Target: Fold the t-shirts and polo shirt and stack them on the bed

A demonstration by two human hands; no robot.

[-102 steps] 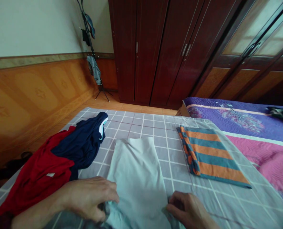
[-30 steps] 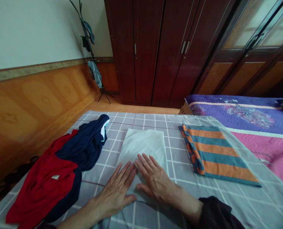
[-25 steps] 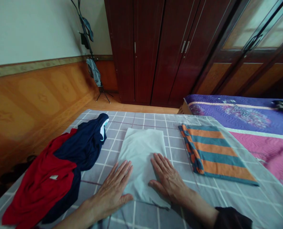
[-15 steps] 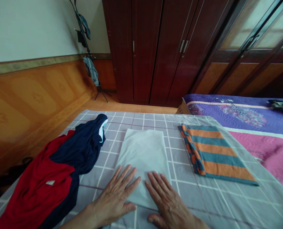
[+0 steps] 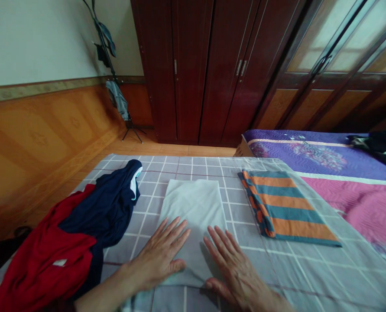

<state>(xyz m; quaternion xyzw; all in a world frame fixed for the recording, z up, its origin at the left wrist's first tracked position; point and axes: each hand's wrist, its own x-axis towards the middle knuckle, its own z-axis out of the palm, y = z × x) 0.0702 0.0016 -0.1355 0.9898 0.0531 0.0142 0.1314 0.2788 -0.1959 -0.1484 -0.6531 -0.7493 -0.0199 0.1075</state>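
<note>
Grey checked bedsheet (image 5: 277,268) covered the bed; red-navy heap (image 5: 66,242) left, striped folded cloth (image 5: 285,208) right. Between them lay white folded garment (image 5: 193,216). Left hand (image 5: 160,255) and right hand (image 5: 233,268) lay spread flat on its near edge, gripping nothing; uneven pressure could skew the fold.

Both hands lie flat, fingers spread, on the near end of a folded pale cloth (image 5: 193,212) in the middle of the grey checked sheet (image 5: 277,268): the left hand (image 5: 158,255) on its left part, the right hand (image 5: 235,268) on its right. A red and navy garment (image 5: 72,242) lies crumpled toward the sheet's left edge, and a folded orange and teal striped cloth (image 5: 283,210) lies toward its right edge.
</note>
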